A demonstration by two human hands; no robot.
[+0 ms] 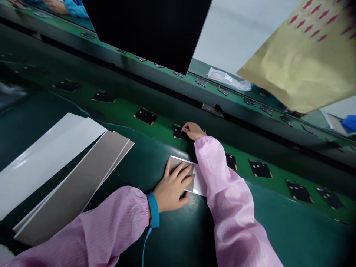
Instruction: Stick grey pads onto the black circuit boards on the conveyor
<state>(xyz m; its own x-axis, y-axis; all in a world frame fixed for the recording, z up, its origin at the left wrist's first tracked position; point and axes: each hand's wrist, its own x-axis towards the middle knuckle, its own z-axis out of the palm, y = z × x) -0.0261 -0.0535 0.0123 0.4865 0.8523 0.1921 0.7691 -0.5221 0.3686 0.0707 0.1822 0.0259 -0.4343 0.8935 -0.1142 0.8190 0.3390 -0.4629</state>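
My left hand (172, 185) lies flat with fingers spread on a small grey and white sheet (198, 180) on the dark green bench. My right hand (192, 131) reaches forward to the green conveyor belt (125, 111) and its curled fingers pinch the edge of a small black circuit board (178, 131). Both arms wear pink sleeves, and a blue wrist strap (153, 209) with a cord circles the left wrist.
Several more black boards ride the belt, such as one (145, 116) to the left and one (260, 168) to the right. Long grey and white sheets (55, 174) are stacked at left. A large black panel (150, 29) and a yellow sheet (303, 63) hang above. Another person's blue sleeve (73, 7) shows top left.
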